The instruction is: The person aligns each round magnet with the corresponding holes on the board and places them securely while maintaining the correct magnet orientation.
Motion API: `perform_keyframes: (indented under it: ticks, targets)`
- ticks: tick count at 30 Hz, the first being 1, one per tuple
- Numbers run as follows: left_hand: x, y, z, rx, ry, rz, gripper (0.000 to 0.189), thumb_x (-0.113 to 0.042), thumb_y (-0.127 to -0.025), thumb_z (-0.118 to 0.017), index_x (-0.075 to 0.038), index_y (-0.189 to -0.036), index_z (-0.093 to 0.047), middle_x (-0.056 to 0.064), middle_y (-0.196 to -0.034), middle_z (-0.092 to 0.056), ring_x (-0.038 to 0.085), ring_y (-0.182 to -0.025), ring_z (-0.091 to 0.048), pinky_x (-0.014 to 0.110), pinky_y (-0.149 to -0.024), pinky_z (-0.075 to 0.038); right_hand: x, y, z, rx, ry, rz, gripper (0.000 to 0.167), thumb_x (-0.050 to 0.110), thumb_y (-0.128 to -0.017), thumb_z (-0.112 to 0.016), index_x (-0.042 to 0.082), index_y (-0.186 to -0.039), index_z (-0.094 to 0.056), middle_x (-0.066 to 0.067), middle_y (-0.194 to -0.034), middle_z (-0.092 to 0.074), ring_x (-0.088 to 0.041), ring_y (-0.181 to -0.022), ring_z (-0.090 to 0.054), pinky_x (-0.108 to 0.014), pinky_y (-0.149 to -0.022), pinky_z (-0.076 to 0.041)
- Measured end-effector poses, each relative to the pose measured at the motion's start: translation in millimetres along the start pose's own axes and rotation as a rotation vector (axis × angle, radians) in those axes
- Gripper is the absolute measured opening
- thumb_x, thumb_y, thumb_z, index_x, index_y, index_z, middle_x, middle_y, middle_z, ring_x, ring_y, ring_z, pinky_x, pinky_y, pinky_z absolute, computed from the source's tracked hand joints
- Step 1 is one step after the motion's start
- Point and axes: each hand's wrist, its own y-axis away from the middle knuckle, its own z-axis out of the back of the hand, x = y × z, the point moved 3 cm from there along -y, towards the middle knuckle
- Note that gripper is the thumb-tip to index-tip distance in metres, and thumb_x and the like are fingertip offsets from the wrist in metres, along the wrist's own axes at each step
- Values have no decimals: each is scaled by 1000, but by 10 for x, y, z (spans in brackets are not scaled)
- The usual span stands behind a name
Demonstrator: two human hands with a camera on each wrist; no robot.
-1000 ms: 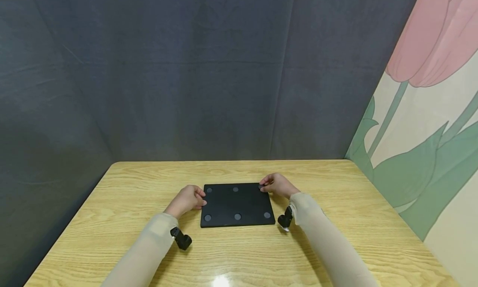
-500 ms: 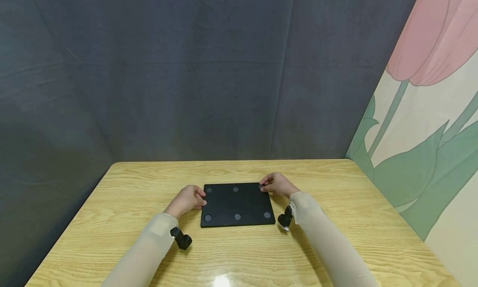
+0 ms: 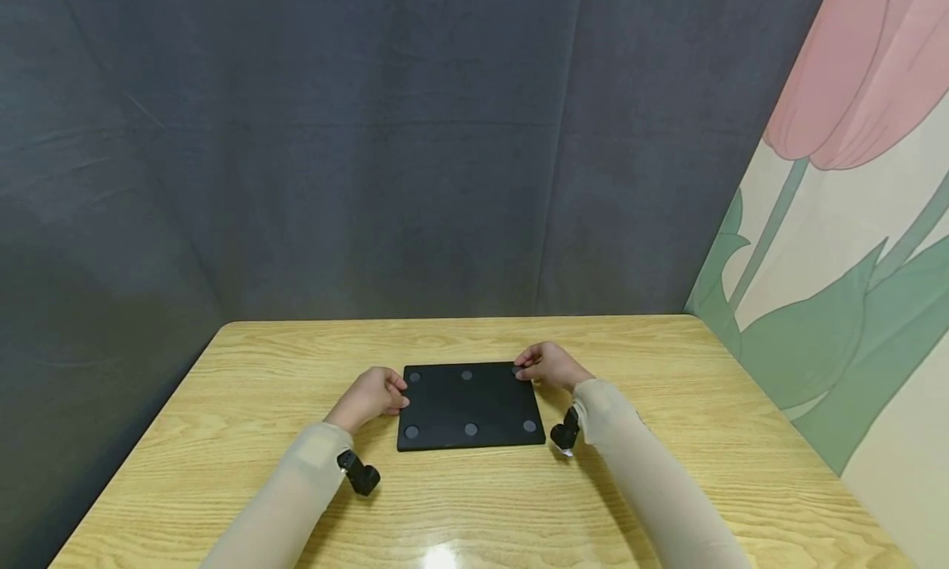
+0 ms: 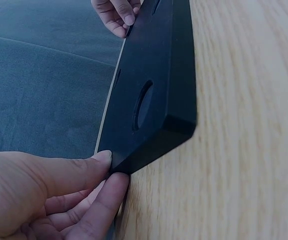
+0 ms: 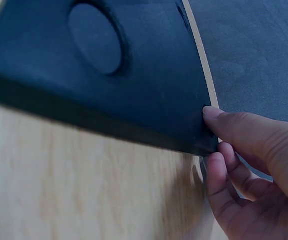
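A black rectangular board (image 3: 467, 404) with several round recesses lies level at the middle of the table; whether it fully touches the wood I cannot tell. My left hand (image 3: 371, 396) pinches its left edge, the thumb on top and a fingertip against the side, as the left wrist view shows. At the far right corner my right hand (image 3: 552, 366) pinches the board, its thumb over the far right recess. In the right wrist view the fingers (image 5: 218, 172) press the side of the corner from below. One round recess (image 4: 142, 106) shows large in the left wrist view.
The wooden table (image 3: 296, 347) reaches back to a dark grey curtain (image 3: 371, 182), which also hangs on the left. A wall with a painted tulip (image 3: 830, 83) borders the right side. Small black cameras (image 3: 359, 473) sit on both wrists.
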Motion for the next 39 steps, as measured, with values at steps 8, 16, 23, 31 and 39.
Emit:
perform_keyframes:
  ticks: [8,16,23,31,39]
  targets:
    - [-3,15,7,-2,-8,0,20,7,-85,-67,6,-103,-60,14,-87,-61,19,-77,-64,32,-72,-57,8,1,-5,-2,-3,-14,19,3,-85,-72,-2,-103,-66,-8,-91,-66,-13,-74,-56,-24,-64,-47]
    - [-8,22,13,-3,-12,-5,19,6,-85,-67,5,-103,-61,13,-86,-60,19,-76,-64,32,-72,-57,4,-10,-4,-2,1,-15,20,3,-85,-72,-2,-103,-66,-8,-90,-66,-13,-74,-56,-24,-64,-48]
    - [-13,22,11,-2,-12,-7,19,6,-85,-67,6,-104,-61,13,-86,-61,19,-76,-64,32,-72,-57,17,-2,-1,-3,-1,-9,19,2,-85,-72,-2,-102,-66,-8,-89,-66,-13,-74,-57,-24,-64,-48]
    - [-10,7,-6,-6,-17,2,20,5,-85,-68,4,-104,-61,13,-87,-61,19,-76,-64,32,-72,-57,17,12,2,-5,-8,-18,21,1,-85,-72,-3,-104,-66,-8,-90,-65,-13,-76,-57,-24,-66,-48]
    - [-106,11,111,38,-113,-31,17,-6,-90,-66,2,-104,-61,11,-97,-64,19,-77,-64,32,-69,-56,172,79,58,-24,52,17,19,9,-89,-68,0,-106,-65,-8,-94,-62,-16,-81,-56,-27,-70,-48]
